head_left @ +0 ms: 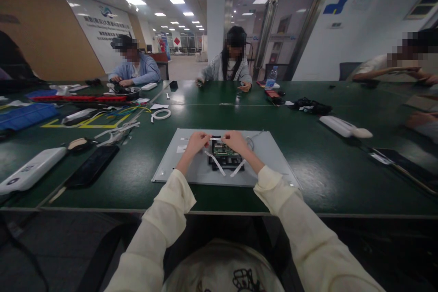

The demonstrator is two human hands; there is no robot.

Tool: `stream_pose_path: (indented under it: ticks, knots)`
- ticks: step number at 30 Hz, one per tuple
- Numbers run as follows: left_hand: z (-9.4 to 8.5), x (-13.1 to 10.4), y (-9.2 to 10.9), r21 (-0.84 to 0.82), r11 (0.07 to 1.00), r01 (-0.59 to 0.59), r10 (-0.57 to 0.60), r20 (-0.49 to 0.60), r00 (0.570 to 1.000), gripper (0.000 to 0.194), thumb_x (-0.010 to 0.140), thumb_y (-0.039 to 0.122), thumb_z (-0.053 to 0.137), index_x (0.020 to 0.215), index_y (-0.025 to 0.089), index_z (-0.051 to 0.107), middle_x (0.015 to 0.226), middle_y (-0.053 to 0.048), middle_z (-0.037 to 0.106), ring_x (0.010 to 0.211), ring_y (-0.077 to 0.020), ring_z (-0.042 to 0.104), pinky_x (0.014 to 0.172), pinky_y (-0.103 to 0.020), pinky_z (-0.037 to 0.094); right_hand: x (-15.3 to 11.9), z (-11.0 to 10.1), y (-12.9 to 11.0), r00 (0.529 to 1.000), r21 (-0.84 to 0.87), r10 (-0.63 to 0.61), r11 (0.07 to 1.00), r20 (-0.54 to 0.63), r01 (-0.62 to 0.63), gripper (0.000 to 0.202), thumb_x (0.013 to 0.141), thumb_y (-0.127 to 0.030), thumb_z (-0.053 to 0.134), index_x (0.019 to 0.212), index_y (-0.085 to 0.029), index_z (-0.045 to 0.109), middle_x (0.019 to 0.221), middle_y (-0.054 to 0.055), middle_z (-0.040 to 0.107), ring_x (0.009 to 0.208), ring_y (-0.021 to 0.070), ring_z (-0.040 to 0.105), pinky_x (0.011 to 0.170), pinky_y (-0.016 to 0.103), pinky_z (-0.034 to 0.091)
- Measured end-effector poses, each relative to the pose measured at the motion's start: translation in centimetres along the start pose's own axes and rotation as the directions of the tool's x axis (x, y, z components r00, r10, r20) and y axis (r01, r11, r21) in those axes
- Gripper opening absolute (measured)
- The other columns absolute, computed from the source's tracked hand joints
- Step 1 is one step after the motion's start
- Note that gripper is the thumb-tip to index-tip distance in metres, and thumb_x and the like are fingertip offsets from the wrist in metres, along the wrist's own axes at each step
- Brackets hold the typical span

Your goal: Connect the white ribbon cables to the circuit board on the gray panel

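A grey panel lies on the green table in front of me, with a green circuit board in a black frame at its middle. Above the board's far edge, my left hand and my right hand each pinch an end of a short white strip. Two more white strips, a left one and a right one, hang or lie slantwise over the near part of the frame. A thin cable curves on the panel beyond my right hand.
On the table's left are a white device, a black phone, a white tape ring and a blue tray. A white device and a bottle are on the right. Several people sit around the table.
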State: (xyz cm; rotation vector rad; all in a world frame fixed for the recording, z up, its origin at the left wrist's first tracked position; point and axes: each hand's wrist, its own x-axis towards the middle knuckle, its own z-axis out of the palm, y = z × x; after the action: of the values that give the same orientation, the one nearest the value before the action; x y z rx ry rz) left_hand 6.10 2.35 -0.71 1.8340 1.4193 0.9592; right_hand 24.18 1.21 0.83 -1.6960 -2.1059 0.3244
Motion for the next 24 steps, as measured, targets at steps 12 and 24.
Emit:
stream_pose_path:
  ticks: [12,24]
  knots:
    - [0.7,0.2,-0.7,0.195,0.981,-0.017,0.031,-0.07,0.997,0.013,0.074,0.025,0.052,0.071,0.016,0.061,0.062,-0.003,0.063,0.061,-0.0135,0.059,0.059,-0.022,0.04,0.4,1.1,0.6,0.998,0.012,0.054,0.998,0.021,-0.054,0.026,0.079,-0.029,0.049,0.076,-0.015,0.071,0.076,0.005,0.067,0.072,0.0142,0.057,0.058,0.02,0.033]
    - [1.5,-0.2,-0.1,0.549,0.835,0.034,0.042,-0.126,0.991,0.015,0.077,0.029,0.051,0.074,0.02,0.063,0.077,-0.007,0.065,0.075,-0.0191,0.058,0.057,-0.024,0.033,0.7,1.3,-0.2,0.988,-0.04,0.147,0.989,0.045,-0.146,0.023,0.073,-0.033,0.056,0.07,-0.016,0.071,0.07,0.006,0.065,0.068,0.015,0.058,0.055,0.02,0.033]
